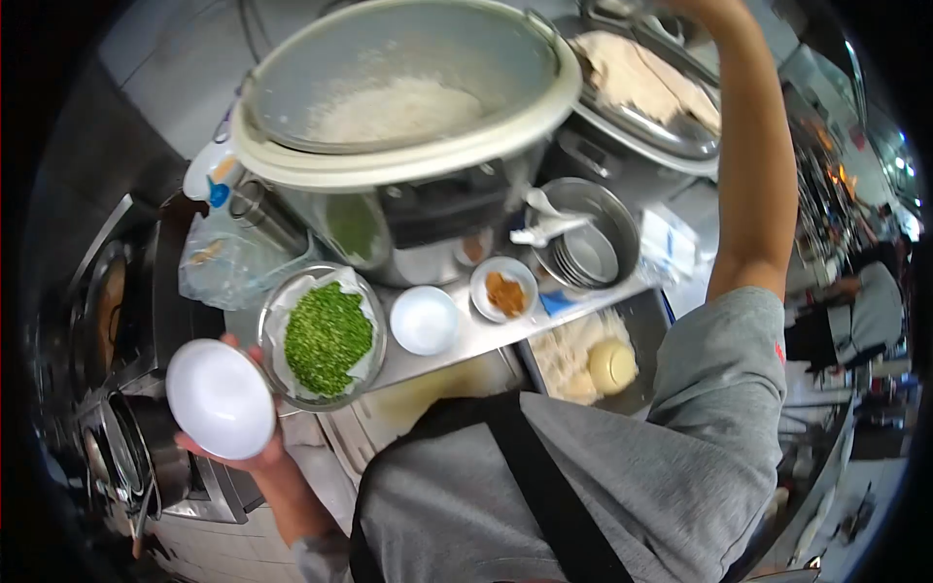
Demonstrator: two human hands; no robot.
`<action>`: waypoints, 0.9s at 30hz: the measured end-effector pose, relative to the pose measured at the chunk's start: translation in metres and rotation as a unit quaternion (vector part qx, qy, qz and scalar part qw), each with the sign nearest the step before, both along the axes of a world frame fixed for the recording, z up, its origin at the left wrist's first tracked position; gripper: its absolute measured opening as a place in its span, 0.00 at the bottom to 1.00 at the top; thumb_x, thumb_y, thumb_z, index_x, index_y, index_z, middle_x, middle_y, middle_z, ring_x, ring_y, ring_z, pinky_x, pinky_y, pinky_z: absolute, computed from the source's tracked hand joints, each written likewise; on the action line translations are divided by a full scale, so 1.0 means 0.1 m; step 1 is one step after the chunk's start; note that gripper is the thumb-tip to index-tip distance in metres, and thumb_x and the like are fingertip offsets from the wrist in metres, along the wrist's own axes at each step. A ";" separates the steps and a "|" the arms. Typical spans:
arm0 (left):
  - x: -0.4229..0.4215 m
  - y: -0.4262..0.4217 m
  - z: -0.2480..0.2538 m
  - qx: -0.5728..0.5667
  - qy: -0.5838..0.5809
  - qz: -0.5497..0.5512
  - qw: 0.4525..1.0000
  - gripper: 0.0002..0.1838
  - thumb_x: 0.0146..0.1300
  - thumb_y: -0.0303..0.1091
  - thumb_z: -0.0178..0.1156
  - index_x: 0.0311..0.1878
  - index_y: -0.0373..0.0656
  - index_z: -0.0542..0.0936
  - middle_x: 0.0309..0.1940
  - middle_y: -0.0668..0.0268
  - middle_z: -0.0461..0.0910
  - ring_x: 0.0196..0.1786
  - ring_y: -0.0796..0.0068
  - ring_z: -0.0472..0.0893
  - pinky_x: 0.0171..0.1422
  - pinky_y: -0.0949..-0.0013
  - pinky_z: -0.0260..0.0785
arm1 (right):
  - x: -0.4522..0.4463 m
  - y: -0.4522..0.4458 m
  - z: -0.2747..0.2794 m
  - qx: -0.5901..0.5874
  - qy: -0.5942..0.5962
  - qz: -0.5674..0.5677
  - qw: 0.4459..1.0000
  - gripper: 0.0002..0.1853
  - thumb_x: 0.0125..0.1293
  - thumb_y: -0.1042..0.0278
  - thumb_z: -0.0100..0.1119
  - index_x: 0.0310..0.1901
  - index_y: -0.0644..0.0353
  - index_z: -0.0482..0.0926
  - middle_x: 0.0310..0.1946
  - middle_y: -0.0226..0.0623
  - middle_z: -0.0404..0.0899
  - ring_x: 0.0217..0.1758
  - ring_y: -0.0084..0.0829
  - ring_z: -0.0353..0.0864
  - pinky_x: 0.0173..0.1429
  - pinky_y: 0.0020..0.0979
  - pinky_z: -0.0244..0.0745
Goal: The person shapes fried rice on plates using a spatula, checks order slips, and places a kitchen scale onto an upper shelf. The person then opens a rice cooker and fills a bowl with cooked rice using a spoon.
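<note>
My left hand [264, 455] grips a white bowl [222, 398] by its sides, the inside facing me and nothing seen in it. Just right of it stands a steel bowl of chopped green herbs [328, 338] on white paper. My right arm reaches far forward past a tray of pale sliced food [641, 83]; at the top edge only part of my right hand [692, 5] shows, its fingers cut off and blurred. A large open rice cooker [408, 170] holds white rice [398, 109].
On the steel counter sit a bowl of white grains [424, 321], a bowl of orange-brown seasoning [505, 293] and a steel pot [622, 209] with ladles. Below is a tray of pale food [564, 360] with a yellow cup [612, 366]. Pots [160, 452] stand left; a person [860, 311] stands far right.
</note>
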State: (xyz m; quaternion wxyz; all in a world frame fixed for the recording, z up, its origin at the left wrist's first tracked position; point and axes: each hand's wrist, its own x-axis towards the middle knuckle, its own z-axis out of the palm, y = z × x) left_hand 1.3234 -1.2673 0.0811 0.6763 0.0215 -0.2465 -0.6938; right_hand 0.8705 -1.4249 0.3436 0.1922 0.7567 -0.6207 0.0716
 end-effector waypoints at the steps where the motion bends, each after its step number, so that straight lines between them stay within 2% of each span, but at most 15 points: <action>1: -0.04 -0.14 0.14 -0.024 -0.012 -0.021 0.999 0.50 0.50 0.62 0.63 0.72 0.54 0.50 0.72 0.48 0.43 0.70 0.33 0.46 0.56 0.32 0.64 | -0.06 0.26 -0.12 0.026 0.054 -0.011 0.998 0.21 0.58 0.66 0.57 0.55 0.57 0.75 0.50 0.51 0.77 0.53 0.42 0.76 0.59 0.40 0.68; 2: -0.10 -0.30 0.30 -0.054 -0.022 -0.039 0.998 0.51 0.50 0.61 0.64 0.72 0.54 0.50 0.72 0.48 0.42 0.70 0.33 0.45 0.58 0.33 0.63 | -0.71 0.05 -0.51 0.069 -0.170 0.116 0.976 0.09 0.60 0.69 0.57 0.40 0.59 0.80 0.34 0.36 0.80 0.27 0.27 0.78 0.32 0.28 0.75; 3: -0.18 -0.47 0.48 -0.087 -0.052 -0.046 0.994 0.51 0.51 0.58 0.64 0.72 0.51 0.49 0.72 0.49 0.40 0.72 0.37 0.43 0.59 0.34 0.63 | -0.51 0.50 -0.69 0.125 -0.098 0.115 0.981 0.10 0.65 0.67 0.52 0.42 0.59 0.80 0.30 0.35 0.79 0.22 0.23 0.77 0.31 0.26 0.74; 5: -0.36 -0.79 0.82 -0.119 -0.110 -0.027 0.986 0.50 0.52 0.56 0.64 0.72 0.46 0.49 0.72 0.50 0.41 0.72 0.41 0.45 0.60 0.36 0.63 | -0.46 0.84 -1.15 0.227 -0.146 0.104 0.957 0.12 0.65 0.63 0.52 0.42 0.59 0.81 0.31 0.36 0.82 0.25 0.26 0.80 0.33 0.28 0.75; 6: -0.44 -0.96 0.95 -0.122 -0.138 0.004 0.983 0.50 0.51 0.58 0.63 0.71 0.45 0.52 0.72 0.49 0.45 0.72 0.42 0.48 0.61 0.36 0.63 | -0.46 0.87 -1.39 0.275 -0.144 0.103 0.945 0.13 0.64 0.61 0.51 0.38 0.58 0.82 0.33 0.40 0.83 0.32 0.42 0.81 0.43 0.39 0.75; 8: -0.83 -1.23 1.20 -0.064 -0.150 0.178 0.970 0.46 0.54 0.63 0.56 0.69 0.44 0.56 0.68 0.51 0.55 0.69 0.45 0.57 0.63 0.37 0.60 | -0.58 0.82 -2.00 0.239 -0.055 0.161 0.956 0.12 0.61 0.62 0.52 0.32 0.60 0.81 0.26 0.48 0.79 0.31 0.51 0.78 0.38 0.44 0.72; 9: -0.94 -1.42 1.30 -0.092 -0.148 0.177 0.969 0.43 0.56 0.67 0.50 0.66 0.45 0.60 0.64 0.54 0.63 0.64 0.49 0.64 0.64 0.39 0.59 | -0.69 0.72 -2.37 0.230 -0.035 0.171 0.957 0.14 0.64 0.59 0.50 0.31 0.61 0.79 0.27 0.50 0.78 0.29 0.52 0.75 0.36 0.46 0.70; 11: -1.18 -1.66 1.39 -0.116 -0.169 0.217 0.954 0.41 0.56 0.63 0.53 0.65 0.45 0.60 0.59 0.56 0.65 0.61 0.54 0.65 0.62 0.45 0.60 | -0.43 0.70 -2.57 0.207 -0.155 0.099 0.961 0.15 0.64 0.59 0.51 0.33 0.64 0.80 0.34 0.54 0.78 0.40 0.52 0.76 0.44 0.46 0.69; 13: -1.46 -1.83 1.34 -0.140 -0.187 0.255 0.938 0.39 0.55 0.60 0.57 0.63 0.46 0.60 0.54 0.58 0.68 0.58 0.59 0.67 0.60 0.51 0.61 | -0.35 0.59 -2.75 0.157 -0.191 0.079 0.966 0.17 0.65 0.59 0.49 0.34 0.66 0.79 0.38 0.55 0.77 0.43 0.52 0.75 0.44 0.47 0.68; 16: -1.59 -2.01 1.29 -0.169 -0.219 0.306 0.911 0.37 0.55 0.54 0.62 0.61 0.46 0.60 0.47 0.61 0.71 0.53 0.66 0.70 0.57 0.60 0.63 | -0.61 0.14 -3.20 0.112 -0.180 0.141 0.967 0.14 0.61 0.63 0.52 0.32 0.69 0.76 0.28 0.59 0.75 0.33 0.58 0.75 0.38 0.49 0.67; 17: -1.63 -2.03 1.30 -0.179 -0.222 0.314 0.906 0.36 0.54 0.52 0.64 0.60 0.46 0.60 0.45 0.61 0.72 0.51 0.69 0.71 0.56 0.63 0.64 | -0.67 -0.01 -3.24 0.190 -0.117 0.050 0.973 0.13 0.60 0.64 0.53 0.31 0.69 0.76 0.29 0.56 0.76 0.35 0.56 0.75 0.40 0.48 0.67; 18: -1.69 -2.14 1.27 -0.193 -0.219 0.319 0.902 0.36 0.54 0.50 0.65 0.60 0.46 0.60 0.42 0.62 0.73 0.49 0.71 0.72 0.55 0.66 0.65 | -0.67 -0.05 -3.34 0.129 -0.092 0.082 0.984 0.14 0.60 0.62 0.53 0.31 0.67 0.78 0.27 0.51 0.78 0.29 0.52 0.77 0.34 0.50 0.67; 19: -1.81 -2.39 1.23 -0.211 -0.168 0.318 0.909 0.34 0.55 0.40 0.66 0.60 0.46 0.58 0.41 0.60 0.75 0.43 0.68 0.77 0.50 0.64 0.70 | -0.61 -0.08 -3.40 0.110 -0.086 0.093 0.986 0.14 0.61 0.62 0.53 0.32 0.67 0.78 0.28 0.51 0.78 0.30 0.52 0.76 0.35 0.50 0.67; 20: -1.89 -2.56 1.21 -0.228 -0.135 0.313 0.912 0.35 0.54 0.38 0.65 0.60 0.45 0.56 0.40 0.62 0.75 0.41 0.71 0.77 0.49 0.65 0.71 | -0.51 -0.12 -3.41 0.105 -0.085 0.096 0.986 0.14 0.61 0.62 0.52 0.32 0.67 0.77 0.29 0.51 0.78 0.31 0.52 0.76 0.35 0.49 0.67; 27: -1.67 -2.10 1.38 -0.221 -0.188 0.279 0.916 0.39 0.52 0.49 0.65 0.61 0.44 0.56 0.38 0.63 0.73 0.43 0.73 0.74 0.51 0.70 0.67 | 0.01 -0.18 -3.45 0.104 -0.081 0.108 0.985 0.14 0.62 0.61 0.52 0.37 0.67 0.76 0.34 0.51 0.76 0.36 0.51 0.75 0.40 0.48 0.66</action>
